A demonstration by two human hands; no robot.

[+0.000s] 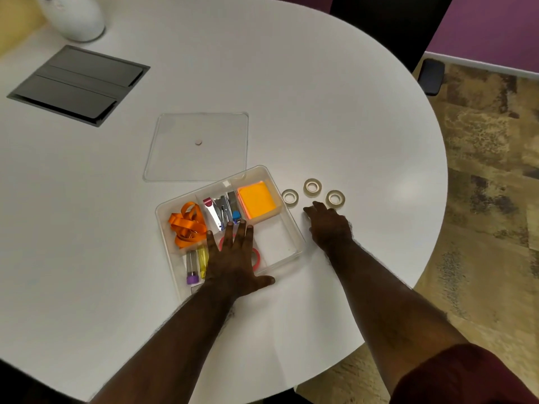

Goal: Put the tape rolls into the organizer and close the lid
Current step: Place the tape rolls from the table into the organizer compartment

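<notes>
Three small clear tape rolls lie on the white table to the right of the organizer: one nearest it, one farther back, one at the right. The clear plastic organizer stands open, and its flat clear lid lies on the table behind it. My left hand rests flat, fingers spread, over the organizer's front compartment, covering most of a red tape roll. My right hand hovers just in front of the three rolls, fingers apart, holding nothing.
The organizer holds an orange lanyard, staplers, orange sticky notes and tubes. A grey cable hatch and a white vase are at the far left. The table edge curves round on the right, with a chair beyond.
</notes>
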